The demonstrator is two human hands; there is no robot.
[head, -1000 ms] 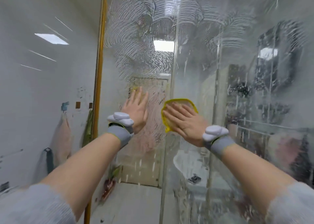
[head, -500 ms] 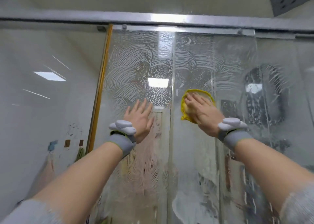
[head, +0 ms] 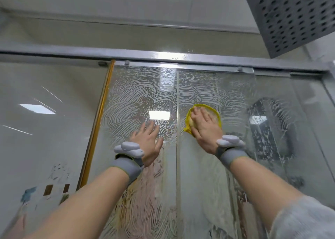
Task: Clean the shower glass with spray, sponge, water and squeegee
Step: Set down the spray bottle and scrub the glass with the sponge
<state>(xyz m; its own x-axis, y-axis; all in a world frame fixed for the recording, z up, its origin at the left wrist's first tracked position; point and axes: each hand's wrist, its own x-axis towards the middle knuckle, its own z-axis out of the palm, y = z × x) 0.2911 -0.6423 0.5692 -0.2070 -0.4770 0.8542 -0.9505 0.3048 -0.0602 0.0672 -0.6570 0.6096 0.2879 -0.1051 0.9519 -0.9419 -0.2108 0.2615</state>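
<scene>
A grey perforated panel (head: pixel 290 16) is seen hanging at the upper right, near the ceiling. A metal top rail (head: pixel 72 52) is run across the view. A gold-coloured vertical strip (head: pixel 97 122) is set below it. White wall tiles (head: pixel 36 130) are seen at the left, with small coloured patches (head: pixel 49 189) low down.

head cam | faces forward, tilted up | close to shower glass (head: pixel 199 166) | top rail (head: pixel 163 55) in view

A pale wall (head: pixel 45 130) stands on the left, catching the glare of a ceiling light. A metal rail (head: pixel 126 53) runs across overhead, below a pale ceiling (head: pixel 108 3). A perforated grey panel (head: pixel 290 16) hangs upper right.
</scene>
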